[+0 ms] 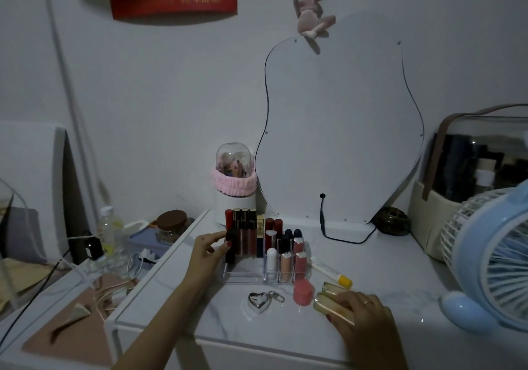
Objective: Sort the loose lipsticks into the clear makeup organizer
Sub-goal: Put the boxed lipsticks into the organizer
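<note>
A dark square-capped lipstick tube (231,237) is pinched by the left hand (206,251) at the clear acrylic makeup organizer (243,269) on the white bench (400,269), while glossy gold lipstick cases (328,298), judged light, rigid and slippery, are gripped by the right hand (361,314), best held mid-barrel.

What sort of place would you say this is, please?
Probably a bedroom dressing table: a wavy mirror leans on the wall, a clear makeup organizer holds lipsticks, and a domed brush holder stands behind it on the white tabletop.
</note>
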